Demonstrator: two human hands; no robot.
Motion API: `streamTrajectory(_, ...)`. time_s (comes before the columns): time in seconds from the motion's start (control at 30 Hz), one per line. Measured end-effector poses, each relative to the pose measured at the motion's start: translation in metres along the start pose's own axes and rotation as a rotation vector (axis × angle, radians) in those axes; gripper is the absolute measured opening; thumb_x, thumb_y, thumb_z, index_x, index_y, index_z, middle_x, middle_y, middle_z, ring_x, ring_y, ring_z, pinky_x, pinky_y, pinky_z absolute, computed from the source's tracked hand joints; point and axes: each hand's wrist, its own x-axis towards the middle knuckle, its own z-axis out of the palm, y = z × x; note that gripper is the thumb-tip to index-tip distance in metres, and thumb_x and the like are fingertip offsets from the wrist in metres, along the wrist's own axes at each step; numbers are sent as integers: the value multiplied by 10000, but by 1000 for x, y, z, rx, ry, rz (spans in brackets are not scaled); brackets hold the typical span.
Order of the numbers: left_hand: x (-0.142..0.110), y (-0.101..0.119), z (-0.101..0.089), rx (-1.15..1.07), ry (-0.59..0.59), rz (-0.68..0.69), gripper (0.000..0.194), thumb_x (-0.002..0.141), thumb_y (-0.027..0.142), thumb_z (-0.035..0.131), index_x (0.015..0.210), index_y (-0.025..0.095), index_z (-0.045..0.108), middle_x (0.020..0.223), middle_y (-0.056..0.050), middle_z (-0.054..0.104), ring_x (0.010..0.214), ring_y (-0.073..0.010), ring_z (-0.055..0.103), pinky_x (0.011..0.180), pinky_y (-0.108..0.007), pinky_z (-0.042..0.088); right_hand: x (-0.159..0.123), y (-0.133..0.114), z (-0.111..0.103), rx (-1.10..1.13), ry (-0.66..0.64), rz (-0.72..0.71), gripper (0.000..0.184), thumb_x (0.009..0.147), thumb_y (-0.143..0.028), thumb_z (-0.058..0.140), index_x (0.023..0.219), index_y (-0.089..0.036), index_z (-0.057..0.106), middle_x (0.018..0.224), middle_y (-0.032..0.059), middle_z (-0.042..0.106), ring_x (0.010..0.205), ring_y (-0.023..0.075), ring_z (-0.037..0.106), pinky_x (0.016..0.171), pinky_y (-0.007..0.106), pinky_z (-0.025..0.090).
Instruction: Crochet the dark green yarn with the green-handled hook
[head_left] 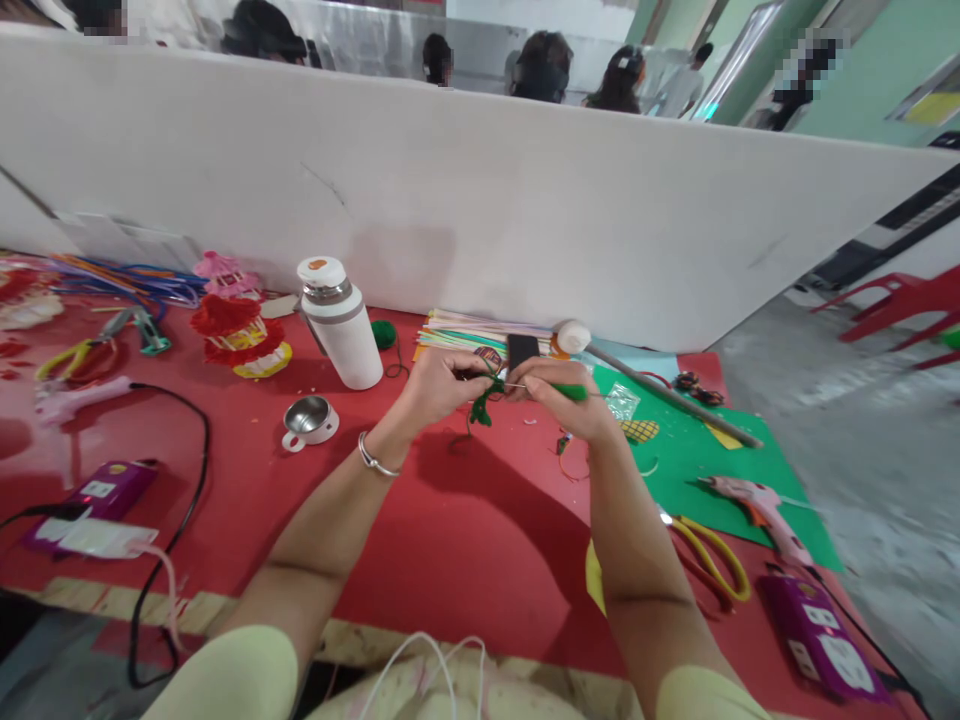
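Observation:
My left hand [444, 388] pinches a small green crocheted piece [481, 405] above the red tabletop. In my right hand [561, 398] is a crochet hook [570, 391] with a green handle, its thin metal shaft reaching left into the green work. The two hands are close together, fingers closed. A strand of yarn hangs below the piece. Behind my left hand, a ball of dark green yarn [383, 335] sits beside a white thermos bottle [343, 330]. A dark flat object [523, 350] lies just beyond my fingers.
A metal cup [310, 420] stands left of my forearm. Yellow-handled scissors [709, 560] and a pink glue gun [761, 505] lie at right, near a purple power strip [823, 635]. Red craft models [232, 330] and pliers [79, 360] are at left. A white partition [480, 190] borders the back.

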Motion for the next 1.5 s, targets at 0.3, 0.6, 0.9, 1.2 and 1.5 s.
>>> streamTrajectory(0.3, 5, 0, 1, -249, 260, -125, 121, 675, 239, 858, 723, 154, 788, 593, 23, 626, 521, -79, 505, 499, -213, 395, 4, -1, 33, -767, 159, -407, 204, 1035, -190, 537, 1183, -186, 677, 1163, 148, 759, 1047, 232, 756, 864, 357, 653)
streamTrajectory(0.6, 6, 3, -19, -577, -113, -390, 241, 513, 215, 933, 663, 129, 766, 602, -35, 678, 487, -97, 576, 432, -199, 369, 1, 10, 26, -447, 275, -492, 279, 978, -246, 668, 1243, -318, 716, 1378, 114, 619, 1177, 285, 663, 785, 421, 650)
streamTrajectory(0.9, 6, -3, -28, -127, -298, -232, 96, 637, 161, 799, 726, 162, 836, 621, -6, 676, 570, -89, 539, 555, -221, 401, 2, -13, 8, -264, 45, -341, 220, 966, -252, 642, 823, -262, 809, 1353, 61, 704, 1175, 291, 616, 840, 460, 594)
streamTrajectory(1.2, 0, 6, -22, -134, -416, -167, 110, 664, 220, 788, 745, 159, 830, 680, -44, 708, 638, -143, 597, 621, -283, 461, 7, 13, 27, 554, 57, 123, 376, 818, -533, 750, 589, -237, 789, 1056, 103, 751, 994, 262, 662, 821, 393, 586)
streamTrajectory(1.5, -1, 5, -7, 413, 4, 385, 317, 928, 153, 512, 625, 184, 601, 760, -52, 617, 748, -173, 577, 725, -321, 462, 9, -1, 45, 649, 266, 409, 517, 836, -714, 718, 920, -210, 797, 897, 63, 759, 600, 128, 583, 410, 227, 351)
